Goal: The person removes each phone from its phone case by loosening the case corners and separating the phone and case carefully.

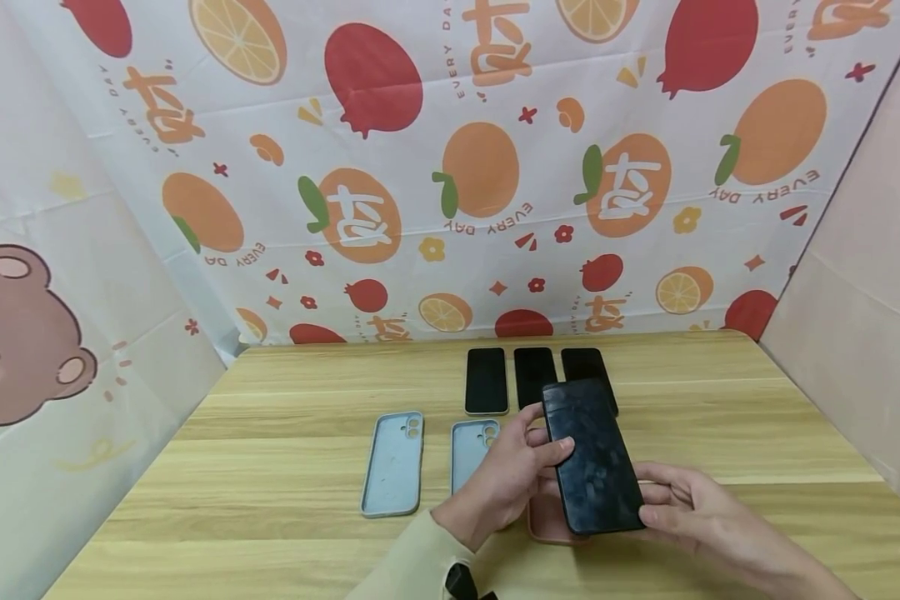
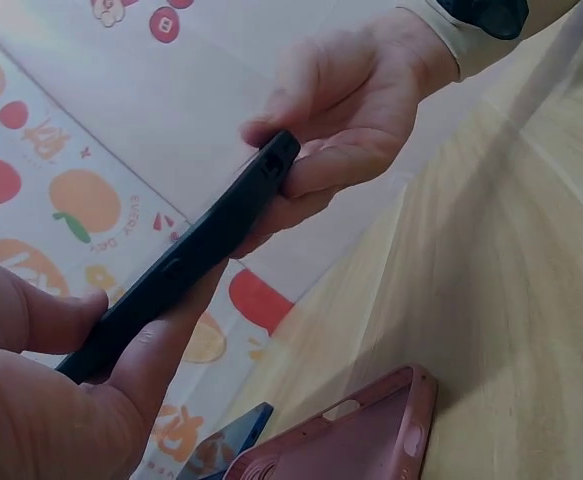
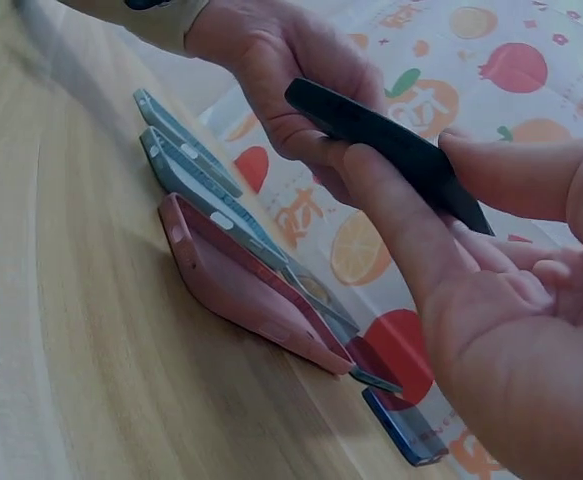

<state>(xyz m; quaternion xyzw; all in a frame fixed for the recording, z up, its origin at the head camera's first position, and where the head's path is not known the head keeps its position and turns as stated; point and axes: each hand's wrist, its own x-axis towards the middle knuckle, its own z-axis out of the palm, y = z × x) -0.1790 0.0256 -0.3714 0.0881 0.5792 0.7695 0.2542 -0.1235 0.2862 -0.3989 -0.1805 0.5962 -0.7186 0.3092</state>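
A black smartphone (image 1: 594, 458) is held tilted above the table, its dark, smudged screen facing up. My left hand (image 1: 504, 477) grips its left long edge, thumb on the front and fingers behind. At the lower right corner my right hand (image 1: 696, 510) pinches it between thumb and fingers. The left wrist view shows the black phone (image 2: 186, 255) edge-on, with an opening in its end. Beneath it lies a pink phone case (image 1: 551, 523), partly hidden in the head view; its hollow side shows in the left wrist view.
Two light blue phone cases, one at the left (image 1: 392, 467) and one nearer (image 1: 467, 450) my left hand, lie hollow side up. Farther back lie three dark phones: left (image 1: 486, 381), middle (image 1: 536, 375) and right (image 1: 583, 363). A fruit-print cloth (image 1: 412, 275) hangs behind the wooden table (image 1: 270, 500).
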